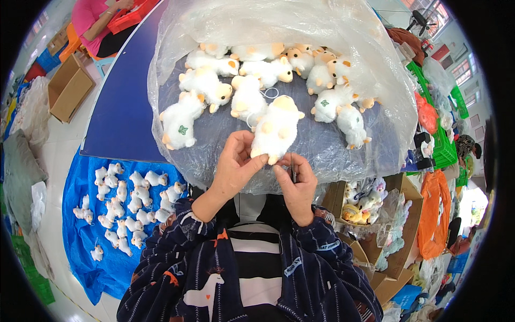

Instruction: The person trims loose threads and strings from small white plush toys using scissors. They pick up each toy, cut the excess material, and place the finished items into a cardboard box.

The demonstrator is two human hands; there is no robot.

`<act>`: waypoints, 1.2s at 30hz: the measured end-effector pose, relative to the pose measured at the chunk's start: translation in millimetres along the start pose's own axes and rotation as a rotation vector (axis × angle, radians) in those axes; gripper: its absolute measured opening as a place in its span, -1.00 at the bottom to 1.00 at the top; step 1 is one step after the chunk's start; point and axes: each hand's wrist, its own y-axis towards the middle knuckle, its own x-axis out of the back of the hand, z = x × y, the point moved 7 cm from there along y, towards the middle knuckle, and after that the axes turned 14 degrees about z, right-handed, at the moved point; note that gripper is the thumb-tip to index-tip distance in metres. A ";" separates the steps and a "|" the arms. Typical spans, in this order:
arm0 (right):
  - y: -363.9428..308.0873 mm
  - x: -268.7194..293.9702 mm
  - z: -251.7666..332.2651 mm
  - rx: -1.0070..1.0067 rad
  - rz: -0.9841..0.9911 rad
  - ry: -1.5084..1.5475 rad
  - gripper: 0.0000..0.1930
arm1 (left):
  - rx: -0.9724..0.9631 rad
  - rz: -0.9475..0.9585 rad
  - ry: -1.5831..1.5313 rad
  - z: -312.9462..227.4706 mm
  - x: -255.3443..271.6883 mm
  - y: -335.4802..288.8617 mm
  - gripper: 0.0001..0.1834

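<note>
A white plush animal (pixel 276 129) with cream muzzle, feet and belly spots is held up in front of me, its feet toward me. My left hand (pixel 236 163) is closed on its lower left side, fingers behind it and thumb near a foot. My right hand (pixel 295 185) is closed beside the other foot, with thumb and forefinger close to it. A thin dark tool (pixel 293 167) shows between my right fingers; most of it is hidden, so its kind is unclear. Beyond lie several similar plush animals (pixel 182 119), some with a green leaf-shaped mark, and a white cord loop (pixel 270 93).
Clear plastic sheeting (pixel 257 24) lies over the blue table (pixel 120 107). Many small plush animals (pixel 122 209) rest on a blue sheet (pixel 80 247) at the lower left. On the right are an open carton (pixel 394 263) of toys and green crates (pixel 442 142). A person (pixel 96 24) sits at the far left.
</note>
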 end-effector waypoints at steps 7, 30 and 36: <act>-2.0 -3.7 31.8 0.289 0.000 -0.722 -0.61 | 0.005 -0.023 -0.063 6.7 -12.7 -5.8 -0.64; -149.3 259.7 60.8 0.243 -0.938 0.582 -0.75 | 0.046 -0.007 1.772 -94.5 88.4 -1.4 -0.19; -300.9 318.4 164.6 1.160 -1.097 0.451 -0.77 | -0.215 -0.024 1.904 -127.6 16.7 3.3 -0.52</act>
